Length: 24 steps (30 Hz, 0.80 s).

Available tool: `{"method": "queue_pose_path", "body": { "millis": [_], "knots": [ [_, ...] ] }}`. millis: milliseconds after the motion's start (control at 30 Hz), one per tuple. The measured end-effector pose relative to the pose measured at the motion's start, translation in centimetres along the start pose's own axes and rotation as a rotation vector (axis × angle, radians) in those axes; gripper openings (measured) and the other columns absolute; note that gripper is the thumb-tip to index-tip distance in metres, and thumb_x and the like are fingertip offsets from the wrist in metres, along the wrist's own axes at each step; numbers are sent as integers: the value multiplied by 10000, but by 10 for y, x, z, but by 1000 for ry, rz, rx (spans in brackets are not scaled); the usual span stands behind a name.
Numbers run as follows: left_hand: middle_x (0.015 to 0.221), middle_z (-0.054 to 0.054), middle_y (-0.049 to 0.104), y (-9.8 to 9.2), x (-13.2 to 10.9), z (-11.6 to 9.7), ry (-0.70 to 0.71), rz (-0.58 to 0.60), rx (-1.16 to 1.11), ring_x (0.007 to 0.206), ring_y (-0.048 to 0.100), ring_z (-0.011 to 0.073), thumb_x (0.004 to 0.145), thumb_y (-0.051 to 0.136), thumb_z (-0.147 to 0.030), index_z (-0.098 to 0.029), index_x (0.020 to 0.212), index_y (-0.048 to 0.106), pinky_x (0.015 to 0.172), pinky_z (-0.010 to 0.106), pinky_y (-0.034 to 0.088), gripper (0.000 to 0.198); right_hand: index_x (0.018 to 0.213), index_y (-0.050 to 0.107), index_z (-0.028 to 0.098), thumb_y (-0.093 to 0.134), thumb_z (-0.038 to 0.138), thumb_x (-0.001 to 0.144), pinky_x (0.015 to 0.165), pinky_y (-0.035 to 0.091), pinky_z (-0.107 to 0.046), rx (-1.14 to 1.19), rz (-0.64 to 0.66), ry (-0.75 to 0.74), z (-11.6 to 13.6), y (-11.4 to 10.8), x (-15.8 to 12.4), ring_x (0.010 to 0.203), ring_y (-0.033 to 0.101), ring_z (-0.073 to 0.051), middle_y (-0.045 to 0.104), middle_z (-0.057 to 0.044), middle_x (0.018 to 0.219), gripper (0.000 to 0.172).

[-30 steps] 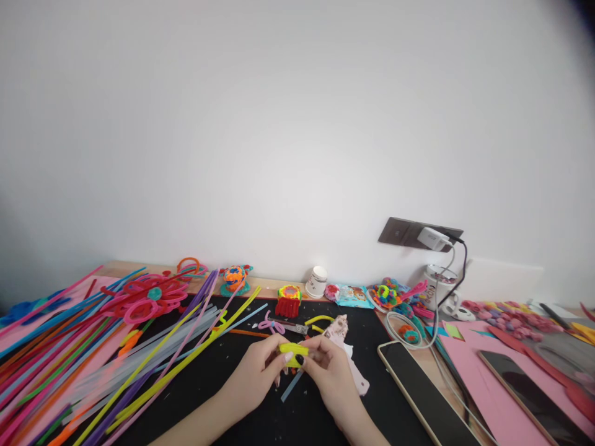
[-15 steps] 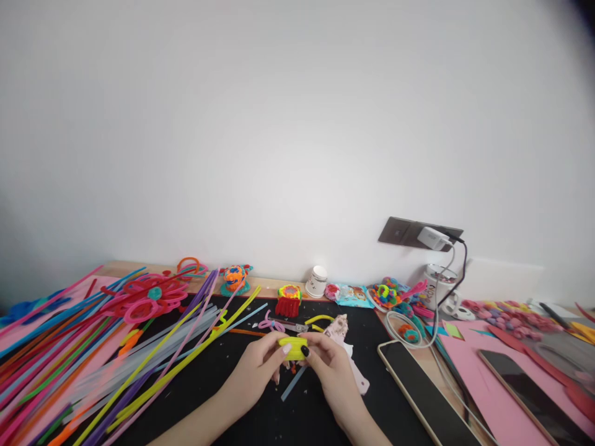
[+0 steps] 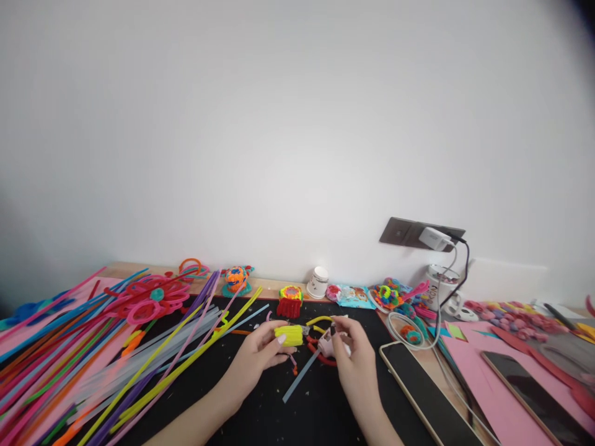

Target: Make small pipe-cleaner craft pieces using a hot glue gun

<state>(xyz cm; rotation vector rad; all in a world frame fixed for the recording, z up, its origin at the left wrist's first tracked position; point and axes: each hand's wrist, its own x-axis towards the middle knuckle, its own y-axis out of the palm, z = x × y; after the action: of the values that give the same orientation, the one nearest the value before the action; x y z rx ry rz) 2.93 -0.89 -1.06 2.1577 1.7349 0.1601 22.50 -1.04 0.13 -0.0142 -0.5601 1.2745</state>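
Observation:
My left hand [image 3: 258,350] grips a bright yellow bundle of folded pipe cleaner [image 3: 289,336] between thumb and fingers. Just to its right, my right hand [image 3: 352,347] is closed on a pale pink glue gun [image 3: 328,345], partly hidden by the fingers. A translucent glue stick [image 3: 302,375] slants down to the left from beside the gun. Behind the gun lie yellow-handled pliers [image 3: 320,320], and red curved handles show around it. A small lilac and orange piece [image 3: 294,365] sits on the black mat [image 3: 279,421] under the yellow bundle.
Many pipe cleaners [image 3: 51,378] and clear sticks [image 3: 134,359] cover the left side. A pink flower [image 3: 139,300], an orange figure [image 3: 236,280], a red-and-yellow piece [image 3: 290,303] and a paper cup [image 3: 318,282] line the back. Phones [image 3: 427,396], a cable and a mug [image 3: 440,288] stand right.
My right hand has let go of the yellow bundle, moved right and taken hold of the pink glue gun. My left hand keeps the bundle, shifted slightly left.

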Motion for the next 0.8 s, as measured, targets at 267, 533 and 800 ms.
{"method": "queue_pose_path", "body": {
  "millis": [267, 533, 800],
  "knots": [
    [1142, 145, 674, -9, 4, -7, -11, -28, -355, 1030, 653, 254, 829, 612, -305, -162, 1224, 505, 971, 390, 443, 433, 1094, 557, 79, 625, 275, 648, 864, 460, -444, -566, 31, 43, -25, -19, 15, 982, 567, -341, 575, -175, 1013, 492],
    [1079, 141, 703, -15, 9, -7, -44, -70, -520, 1011, 669, 244, 906, 474, -186, -153, 1321, 418, 997, 404, 436, 420, 1120, 546, 104, 666, 215, 553, 741, 506, -368, -702, 167, 153, -39, -23, 16, 932, 635, -340, 612, -190, 1019, 590],
    [1153, 124, 676, -18, 9, -7, -4, -12, -465, 1074, 636, 242, 838, 602, -159, -190, 1282, 484, 1042, 389, 393, 460, 1006, 623, 103, 575, 165, 634, 721, 477, -321, -717, 270, 218, -17, -31, 17, 899, 665, -313, 690, -195, 978, 381]
  ]
}}
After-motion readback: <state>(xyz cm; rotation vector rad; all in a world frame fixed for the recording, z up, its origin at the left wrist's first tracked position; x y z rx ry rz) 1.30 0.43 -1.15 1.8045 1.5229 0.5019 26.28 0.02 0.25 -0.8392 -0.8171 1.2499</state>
